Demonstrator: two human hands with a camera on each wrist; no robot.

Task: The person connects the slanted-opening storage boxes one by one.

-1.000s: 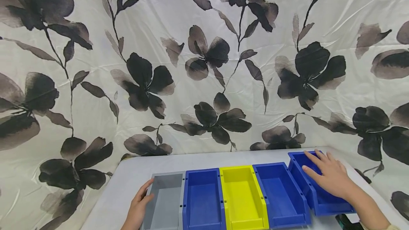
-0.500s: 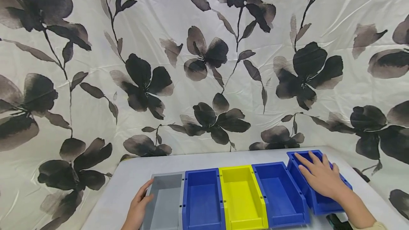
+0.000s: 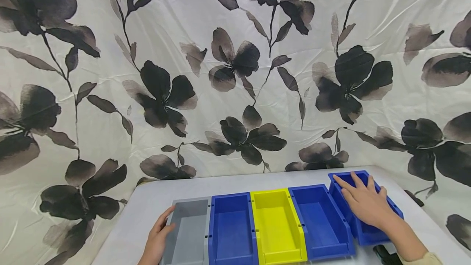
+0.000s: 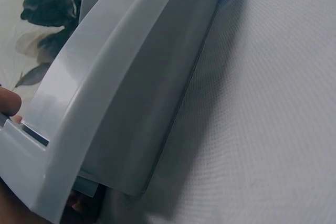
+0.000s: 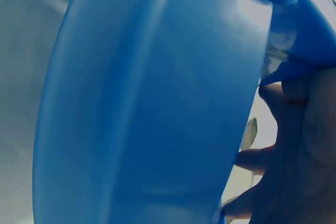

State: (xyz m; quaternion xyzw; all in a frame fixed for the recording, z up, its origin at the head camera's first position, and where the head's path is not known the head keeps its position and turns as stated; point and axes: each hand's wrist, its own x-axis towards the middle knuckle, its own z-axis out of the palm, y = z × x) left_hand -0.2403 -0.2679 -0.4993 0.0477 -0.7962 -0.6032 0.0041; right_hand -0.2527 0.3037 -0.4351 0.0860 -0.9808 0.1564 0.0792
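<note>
My left hand (image 3: 156,236) holds the left wall of a grey storage bin (image 3: 189,232), thumb over the rim. The left wrist view shows this grey bin (image 4: 121,77) close up, with fingertips at its edge. On the far right, my right hand (image 3: 368,203) lies with spread fingers over a blue storage bin (image 3: 349,209), its fingertips near the rim. The right wrist view is filled by blue plastic (image 5: 173,103), with fingers touching its edge. A blue bin (image 3: 232,228), a yellow bin (image 3: 277,232) and another blue bin (image 3: 320,224) stand side by side between the hands.
The bins stand on a white-covered table (image 3: 147,195). Behind it hangs a pale curtain (image 3: 287,146) with dark flowers. A small dark object (image 3: 384,254) lies near the right forearm, partly cut off by the frame.
My right hand has shifted left over the rightmost blue bin, and that bin has moved slightly left toward its neighbour. The left hand keeps its place on the grey bin.
</note>
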